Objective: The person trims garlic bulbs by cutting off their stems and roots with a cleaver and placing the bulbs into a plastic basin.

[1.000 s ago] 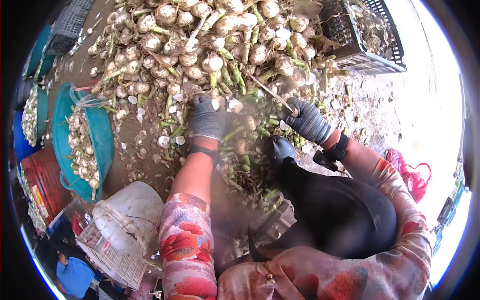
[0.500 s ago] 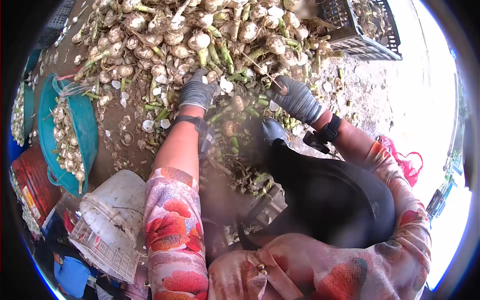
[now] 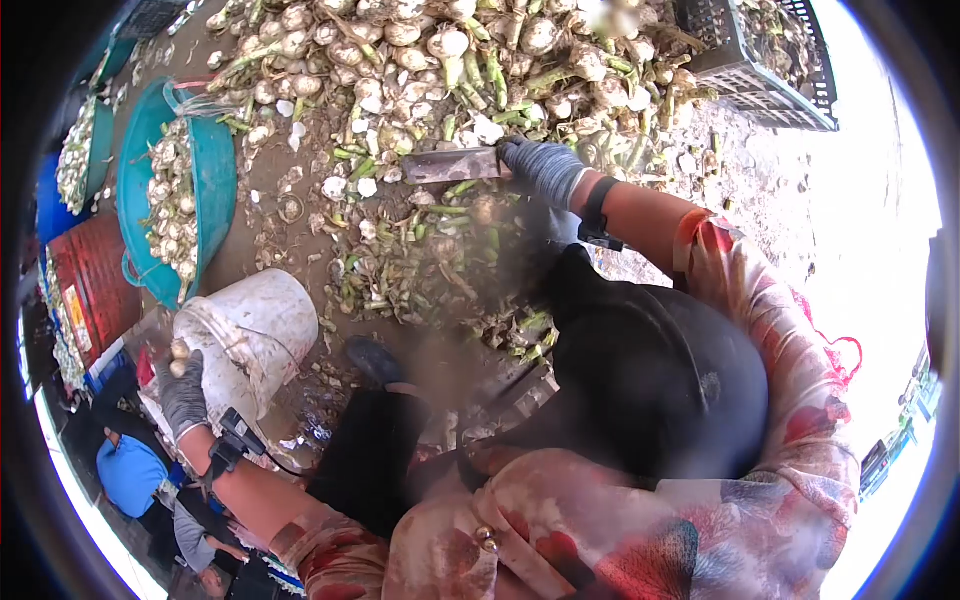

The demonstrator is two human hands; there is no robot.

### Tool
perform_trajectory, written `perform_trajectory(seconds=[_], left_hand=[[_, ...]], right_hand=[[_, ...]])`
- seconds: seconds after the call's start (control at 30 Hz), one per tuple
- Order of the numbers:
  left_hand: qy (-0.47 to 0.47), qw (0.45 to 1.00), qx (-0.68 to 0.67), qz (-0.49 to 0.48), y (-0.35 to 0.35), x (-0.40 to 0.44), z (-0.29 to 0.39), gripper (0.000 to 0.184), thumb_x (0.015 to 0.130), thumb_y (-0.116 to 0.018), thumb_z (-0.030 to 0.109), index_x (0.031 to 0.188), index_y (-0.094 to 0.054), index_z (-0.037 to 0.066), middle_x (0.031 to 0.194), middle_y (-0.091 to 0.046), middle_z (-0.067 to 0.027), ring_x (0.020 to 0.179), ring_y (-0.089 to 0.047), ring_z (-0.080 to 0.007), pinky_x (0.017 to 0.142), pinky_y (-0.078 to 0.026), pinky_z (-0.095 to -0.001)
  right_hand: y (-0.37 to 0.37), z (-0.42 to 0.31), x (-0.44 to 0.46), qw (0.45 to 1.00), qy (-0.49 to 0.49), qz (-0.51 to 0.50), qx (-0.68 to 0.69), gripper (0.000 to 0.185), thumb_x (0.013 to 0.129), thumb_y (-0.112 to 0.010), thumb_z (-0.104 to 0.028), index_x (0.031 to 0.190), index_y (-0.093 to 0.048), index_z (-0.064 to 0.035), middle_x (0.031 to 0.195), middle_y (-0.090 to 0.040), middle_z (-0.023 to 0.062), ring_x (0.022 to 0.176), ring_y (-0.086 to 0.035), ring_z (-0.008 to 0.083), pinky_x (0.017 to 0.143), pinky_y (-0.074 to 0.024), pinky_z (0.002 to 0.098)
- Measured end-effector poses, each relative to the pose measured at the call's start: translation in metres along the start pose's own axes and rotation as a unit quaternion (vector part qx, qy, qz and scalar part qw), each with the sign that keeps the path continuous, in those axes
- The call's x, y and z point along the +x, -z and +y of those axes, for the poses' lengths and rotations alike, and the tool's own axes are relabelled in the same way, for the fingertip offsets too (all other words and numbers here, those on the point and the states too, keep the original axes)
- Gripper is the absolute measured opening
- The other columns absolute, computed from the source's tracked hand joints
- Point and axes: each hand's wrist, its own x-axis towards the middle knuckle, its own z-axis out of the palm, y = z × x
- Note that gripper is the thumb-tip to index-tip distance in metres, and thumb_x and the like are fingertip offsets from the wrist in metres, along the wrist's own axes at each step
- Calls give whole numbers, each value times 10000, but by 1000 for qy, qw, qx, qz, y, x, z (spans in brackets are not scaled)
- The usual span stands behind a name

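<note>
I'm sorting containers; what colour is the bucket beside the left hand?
The bucket is white, with brownish dirt marks; it shows best in the head view.

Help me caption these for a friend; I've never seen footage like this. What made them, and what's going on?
There is no machine here. One camera on a person's head looks forward and down, so the hands are the wearer's own, in gray gloves. The edges look bent and dark, and parts are blurred.

The right hand holds a knife with a broad, flat blade. The left hand, by the white bucket, holds at least one pale bulb.

On the ground lie a heap of bulbs and stalk scraps. A teal tub holds more bulbs, and a black crate stands beyond the right hand.
</note>
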Motion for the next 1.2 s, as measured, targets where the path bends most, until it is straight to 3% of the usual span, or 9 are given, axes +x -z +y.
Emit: perform_trajectory(seconds=[0.07, 0.2, 0.4, 0.57, 0.6, 0.67, 0.83, 1.03, 1.2], left_hand=[[-11, 968, 245, 57, -9, -37, 32, 664, 776, -769, 209, 1339, -468, 25, 1229, -589, -165, 1141, -548, -285, 1007, -412, -361], [-236, 960, -152, -10, -71, -97, 172, 510, 843, -662, 106, 1313, -496, -6, 1259, -566, -182, 1191, -517, -295, 1039, -386, -389], [-482, 866, -132, -36, -212, -142, 286, 679, 754, -733, 266, 1349, -478, 61, 1297, -534, -195, 1237, -480, -334, 1067, -340, -481], [-222, 812, -412, -350, -230, -153, 303, 482, 855, -677, 240, 1263, -531, 28, 1025, -655, -107, 864, -625, -193, 763, -508, -350], [-161, 787, -451, -388, -229, -153, 306, 452, 870, -666, 236, 1249, -538, 24, 974, -669, -88, 793, -637, -164, 703, -525, -324], [-238, 767, -430, -411, -233, -148, 308, 345, 937, -556, 103, 1264, -527, -5, 1200, -605, -89, 1056, -572, -168, 919, -454, -322], [-97, 732, -470, -485, -198, -148, 329, 352, 923, -592, 122, 1258, -548, 27, 1194, -606, -67, 1072, -558, -155, 925, -445, -304], [-358, 779, -346, -381, -267, -125, 257, 609, 964, -547, 282, 1463, -275, 65, 1456, -382, -91, 1254, -449, -182, 1086, -356, -327], [-111, 685, -525, -492, -323, -135, 216, 397, 963, -575, 227, 1297, -498, 27, 1201, -617, -103, 1082, -586, -172, 935, -467, -303]], right_hand=[[-4, 5, 6, 1000, 15, 5, 0, 443, 829, -688, -348, 1133, -563, -51, 1018, -639, 199, 936, -653, 367, 803, -513, 442], [-17, 13, 17, 984, -39, -28, 170, 497, 843, -668, -487, 1028, -604, -30, 834, -643, 191, 807, -640, 353, 771, -501, 411], [43, -44, -17, 913, -102, -75, 388, 517, 898, -597, -551, 772, -570, -50, 649, -498, -11, 641, -421, 102, 583, -419, 301], [82, -54, -31, 865, -202, -107, 446, 367, 950, -572, -433, 986, -636, -73, 708, -544, 68, 646, -520, 154, 593, -453, 307], [56, -36, -24, 919, -81, -42, 385, 507, 917, -554, -534, 951, -626, -34, 674, -545, 93, 626, -510, 168, 602, -457, 337], [44, -29, -22, 949, 40, 23, 311, 647, 884, -537, -635, 916, -616, 6, 640, -546, 117, 606, -500, 183, 611, -460, 367], [75, -48, -38, 941, 14, 79, 329, 597, 838, -624, -595, 926, -608, -5, 723, -613, 188, 666, -606, 293, 640, -485, 393], [95, -49, -75, 984, 135, 85, 84, 261, 809, -642, -327, 938, -627, -101, 748, -651, 149, 698, -655, 358, 609, -519, 447], [76, -45, -73, 989, 134, 54, 17, 201, 748, -626, -209, 923, -640, -111, 739, -652, 131, 690, -661, 338, 577, -517, 432]])
